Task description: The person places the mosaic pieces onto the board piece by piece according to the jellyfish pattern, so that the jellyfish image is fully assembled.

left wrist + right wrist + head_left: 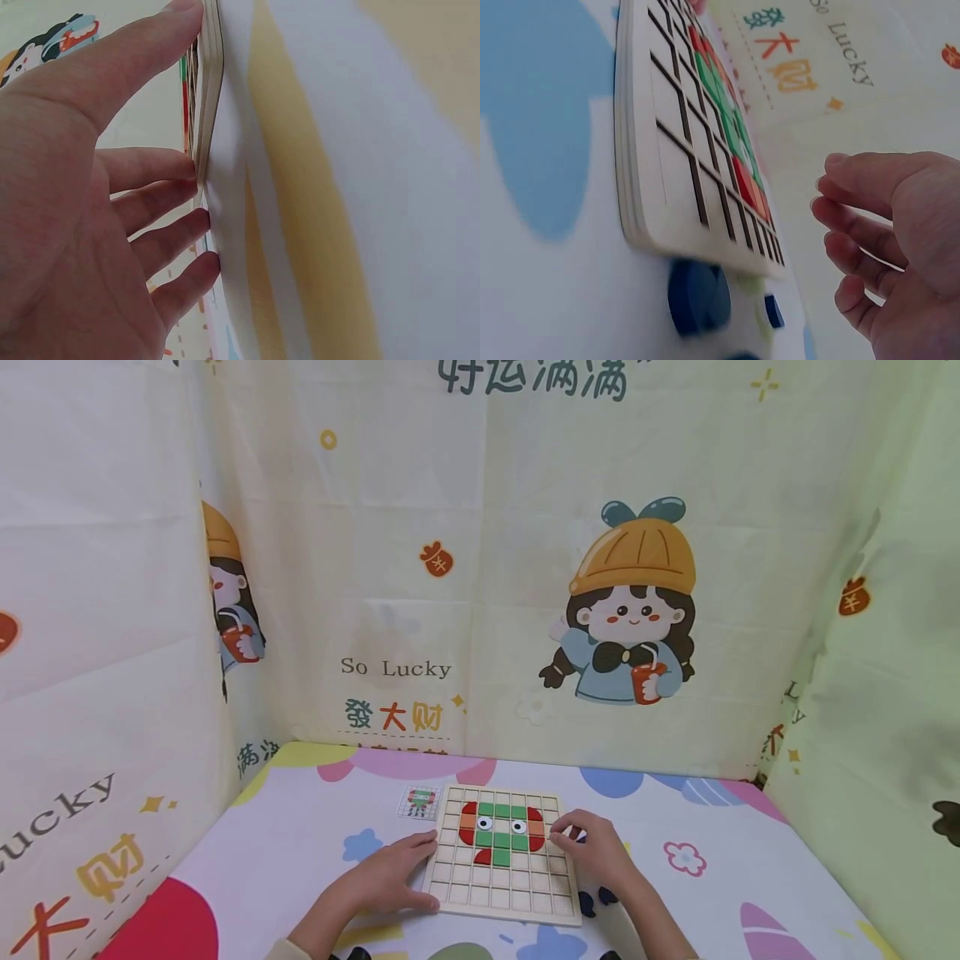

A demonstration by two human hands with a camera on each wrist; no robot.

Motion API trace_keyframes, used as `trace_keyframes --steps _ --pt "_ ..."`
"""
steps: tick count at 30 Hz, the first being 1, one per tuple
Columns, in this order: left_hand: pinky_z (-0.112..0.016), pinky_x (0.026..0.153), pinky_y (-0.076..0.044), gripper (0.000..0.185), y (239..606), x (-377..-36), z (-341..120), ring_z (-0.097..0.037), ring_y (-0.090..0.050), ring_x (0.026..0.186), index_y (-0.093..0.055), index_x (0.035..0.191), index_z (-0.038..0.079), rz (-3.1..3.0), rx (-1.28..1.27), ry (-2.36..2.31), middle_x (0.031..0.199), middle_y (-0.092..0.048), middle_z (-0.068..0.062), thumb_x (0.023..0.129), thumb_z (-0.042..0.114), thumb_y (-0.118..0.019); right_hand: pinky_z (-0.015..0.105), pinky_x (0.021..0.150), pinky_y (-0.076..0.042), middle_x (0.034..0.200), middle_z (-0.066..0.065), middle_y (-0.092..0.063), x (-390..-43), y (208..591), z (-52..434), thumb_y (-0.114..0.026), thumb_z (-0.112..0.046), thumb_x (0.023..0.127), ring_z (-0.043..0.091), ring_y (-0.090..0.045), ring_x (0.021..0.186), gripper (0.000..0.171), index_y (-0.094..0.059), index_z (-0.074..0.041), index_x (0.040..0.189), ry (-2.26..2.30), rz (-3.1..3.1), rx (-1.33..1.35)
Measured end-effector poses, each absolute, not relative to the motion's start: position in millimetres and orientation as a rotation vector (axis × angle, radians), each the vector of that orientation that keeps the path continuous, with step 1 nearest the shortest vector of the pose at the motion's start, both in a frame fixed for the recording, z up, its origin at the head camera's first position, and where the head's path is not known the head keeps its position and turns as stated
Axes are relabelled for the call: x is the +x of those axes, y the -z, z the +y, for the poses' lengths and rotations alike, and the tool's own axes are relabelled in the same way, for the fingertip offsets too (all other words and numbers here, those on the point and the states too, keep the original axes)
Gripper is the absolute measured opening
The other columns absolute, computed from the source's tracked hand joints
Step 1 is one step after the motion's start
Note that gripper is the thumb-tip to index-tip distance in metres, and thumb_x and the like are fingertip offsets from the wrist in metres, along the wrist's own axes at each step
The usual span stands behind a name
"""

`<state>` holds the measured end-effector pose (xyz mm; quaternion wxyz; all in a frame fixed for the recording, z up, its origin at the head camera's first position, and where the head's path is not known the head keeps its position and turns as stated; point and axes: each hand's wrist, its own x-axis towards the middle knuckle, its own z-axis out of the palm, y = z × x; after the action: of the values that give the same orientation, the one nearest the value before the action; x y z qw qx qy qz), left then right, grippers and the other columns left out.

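Observation:
A wooden grid board [517,895] lies on the table, partly filled with small tiles. Green square tiles [502,857], orange tiles, red rounded tiles [483,857] and two white eye tiles [484,823] form a face-like pattern. My left hand [393,872] rests along the board's left side, thumb near the front corner; in the left wrist view its spread fingers [176,225] meet the board's edge. Over the right edge hovers my right hand [600,847], fingers loosely bent. The right wrist view shows nothing between its thumb and fingertips.
A small pattern card [418,802] with a similar figure lies at the board's back left. Dark blue pieces [587,903] sit beside the board's right edge, partly under my right arm. Printed cloth walls [510,610] enclose the table on the back and sides.

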<state>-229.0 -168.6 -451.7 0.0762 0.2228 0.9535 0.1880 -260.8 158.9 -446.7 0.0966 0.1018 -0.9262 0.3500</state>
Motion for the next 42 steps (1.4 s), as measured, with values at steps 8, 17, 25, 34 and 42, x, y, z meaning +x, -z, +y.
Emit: trace_keyframes --steps 8,17,25,34,42 --pt "-0.049 0.105 -0.035 0.09 452.1 -231.6 -167.4 -0.026 -0.034 0.134 -0.042 0.138 0.017 2.844 0.622 -0.567 0.147 -0.034 0.001 0.066 0.064 -0.067 0.02 0.05 -0.04 0.078 -0.009 -0.06 -256.3 446.5 193.3 -0.073 -0.018 0.076 0.008 -0.049 0.066 0.008 -0.068 -0.021 0.083 -1.044 -2.779 0.169" --pt "-0.05 0.104 -0.035 0.09 450.7 -229.7 -168.7 -0.028 -0.035 0.133 -0.042 0.137 0.014 2.843 0.648 -0.58 0.146 -0.035 -0.001 0.067 0.063 -0.067 0.02 0.052 -0.04 0.073 -0.005 -0.06 -252.6 454.1 221.3 -0.074 -0.02 0.075 0.011 -0.048 0.066 0.01 -0.067 -0.017 0.081 -0.985 -2.888 0.037" --pt "-0.051 0.104 -0.036 0.089 449.9 -228.5 -168.4 -0.028 -0.035 0.133 -0.042 0.137 0.015 2.843 0.645 -0.575 0.146 -0.036 -0.001 0.067 0.062 -0.068 0.02 0.055 -0.037 0.067 -0.004 -0.055 -246.5 461.6 236.3 -0.077 -0.02 0.07 0.011 -0.045 0.064 0.014 -0.066 -0.016 0.076 -0.932 -2.92 -0.021" --pt "-0.051 0.104 -0.035 0.089 451.9 -229.8 -168.0 -0.028 -0.035 0.133 -0.042 0.137 0.015 2.843 0.645 -0.58 0.146 -0.036 0.0 0.066 0.062 -0.068 0.018 0.058 -0.044 0.07 -0.005 -0.061 -247.7 465.2 237.2 -0.076 -0.016 0.071 0.008 -0.052 0.064 0.014 -0.065 -0.015 0.079 -1.011 -2.899 0.096" --pt "-0.051 0.105 -0.035 0.089 455.2 -232.3 -168.6 -0.027 -0.034 0.133 -0.042 0.137 0.016 2.842 0.637 -0.584 0.146 -0.035 0.001 0.066 0.063 -0.068 0.025 0.069 -0.055 0.082 -0.001 -0.067 -249.2 464.0 227.7 -0.075 -0.01 0.072 0.009 -0.06 0.074 0.019 -0.067 -0.011 0.09 -1.155 -2.867 0.18"
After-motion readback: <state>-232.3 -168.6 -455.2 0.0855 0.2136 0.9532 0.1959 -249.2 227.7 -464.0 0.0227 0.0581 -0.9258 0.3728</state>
